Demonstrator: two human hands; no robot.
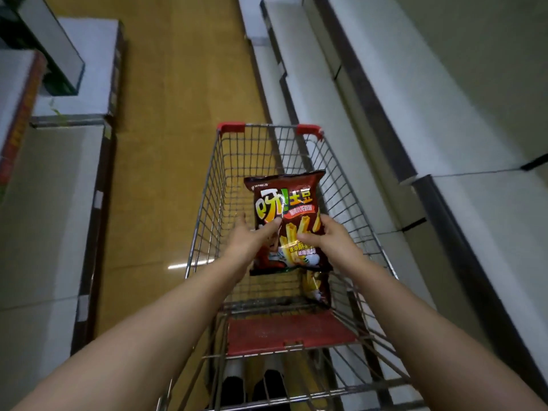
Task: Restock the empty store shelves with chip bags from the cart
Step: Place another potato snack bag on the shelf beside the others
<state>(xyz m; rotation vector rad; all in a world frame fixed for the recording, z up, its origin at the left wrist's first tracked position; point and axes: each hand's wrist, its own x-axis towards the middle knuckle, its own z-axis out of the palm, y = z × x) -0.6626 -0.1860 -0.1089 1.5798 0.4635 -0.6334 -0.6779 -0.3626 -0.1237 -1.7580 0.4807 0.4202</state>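
A dark red chip bag (289, 200) with yellow lettering is held upright above the wire cart (207, 185). My left hand (247, 240) holds its left edge, thumb across the front. My right hand (332, 238) grips its right edge, fingers curled round the side. A second chip bag (317, 287) lies in the cart's basket below, mostly hidden by the held one. White empty shelves (444, 120) run along the right side of the aisle.
The cart has red corner caps (231, 127) and a red fold-down seat flap (290, 330) near me. Low white shelving (44, 218) stands on the left. A brown floor aisle (178, 84) stretches ahead. My dark shoes (255, 390) show under the cart.
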